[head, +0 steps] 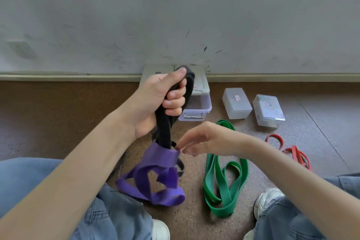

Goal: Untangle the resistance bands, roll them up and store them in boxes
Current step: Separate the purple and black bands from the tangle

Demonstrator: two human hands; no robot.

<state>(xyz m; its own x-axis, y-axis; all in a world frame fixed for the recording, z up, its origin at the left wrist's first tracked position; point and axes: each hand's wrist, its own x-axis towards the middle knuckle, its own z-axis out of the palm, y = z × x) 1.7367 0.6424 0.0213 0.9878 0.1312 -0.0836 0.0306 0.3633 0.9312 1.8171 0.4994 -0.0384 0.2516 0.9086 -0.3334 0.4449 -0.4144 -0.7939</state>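
The black band (184, 91) is clenched in the left hand (155, 101), the fingers (174, 99) curled tight round its doubled loop and the thumb pressed over the top; the loop is held raised above the floor, and its strands hang down from the fist. Lower down the black strands are wrapped by the purple band (155, 177), which is tangled about them and sags in loose loops between the knees, its lowest fold near the floor (58, 115). The upper edge of the purple band is pinched between the thumb and fingertips (184, 149) of the right hand (206, 140), the remaining fingers being loosely curled and slightly parted.

Just to the right of the purple band, the green band (224, 179) is laid on the floor in long folded loops, apart from the tangle; further right, the red band (290, 151) is seen in a small heap. Behind the left hand an open clear box (200, 107) with a lilac rim is set against the wall (116, 25), partly hidden by the fist; two closed clear boxes, one (236, 106) beside the other (268, 111), are placed to its right. Blue jeans (116, 210) and white shoes (266, 202) are seen at the bottom edge.
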